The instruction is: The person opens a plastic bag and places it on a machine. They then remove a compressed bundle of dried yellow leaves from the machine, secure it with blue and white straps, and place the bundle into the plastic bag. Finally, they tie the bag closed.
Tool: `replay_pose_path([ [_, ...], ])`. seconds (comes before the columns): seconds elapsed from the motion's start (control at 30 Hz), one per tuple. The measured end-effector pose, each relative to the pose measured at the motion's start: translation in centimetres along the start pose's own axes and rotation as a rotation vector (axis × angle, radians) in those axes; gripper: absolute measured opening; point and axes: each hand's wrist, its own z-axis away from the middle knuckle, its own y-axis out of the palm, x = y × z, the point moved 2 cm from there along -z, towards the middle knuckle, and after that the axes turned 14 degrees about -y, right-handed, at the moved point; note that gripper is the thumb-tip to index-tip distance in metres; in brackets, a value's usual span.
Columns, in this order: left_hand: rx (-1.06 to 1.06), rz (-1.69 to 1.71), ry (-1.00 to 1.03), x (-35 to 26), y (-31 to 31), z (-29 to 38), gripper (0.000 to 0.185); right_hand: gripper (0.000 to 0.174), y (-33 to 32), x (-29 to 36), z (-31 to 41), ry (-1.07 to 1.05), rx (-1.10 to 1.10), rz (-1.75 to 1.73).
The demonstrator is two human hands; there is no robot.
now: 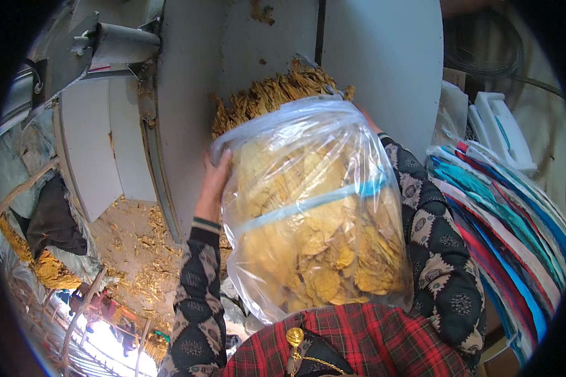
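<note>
A clear plastic bag (311, 202) packed with yellow-brown dried leaves, probably tobacco, stands in front of my chest. A pale blue band runs across it. My left hand (217, 174) grips the bag's upper left edge, thumb towards me. On the far right side, my right hand (370, 120) is mostly hidden behind the bag's upper corner; its fingers cannot be seen. Beyond the bag's top lies a bundle of dried leaves (273, 94), stem ends upward, between pale panels.
Pale panels (377, 61) rise ahead and on both sides. A metal frame with a roller (125, 42) is at upper left. Leaf scraps litter the floor (132, 249). Folded colourful cloths (504, 217) and white foam pieces (504, 127) are stacked at right.
</note>
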Motion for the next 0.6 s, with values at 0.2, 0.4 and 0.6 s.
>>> replay_pose_path([
  [0.2, 0.284, 0.130, 0.006, 6.6, 0.1, -6.4, 0.086, 0.028, -0.1, -0.2, -3.6, 0.026, -0.103, 0.190],
  [0.4, 0.429, 0.422, -0.209, 6.5, 0.9, -4.8, 0.070, 0.028, 0.4, -0.5, -5.3, 0.018, -0.217, 0.314],
  [0.6, 0.243, 0.224, 0.020, 8.7, 0.1, -1.9, 0.066, 0.028, 0.9, 1.6, -3.9, -0.013, -0.253, 0.308],
])
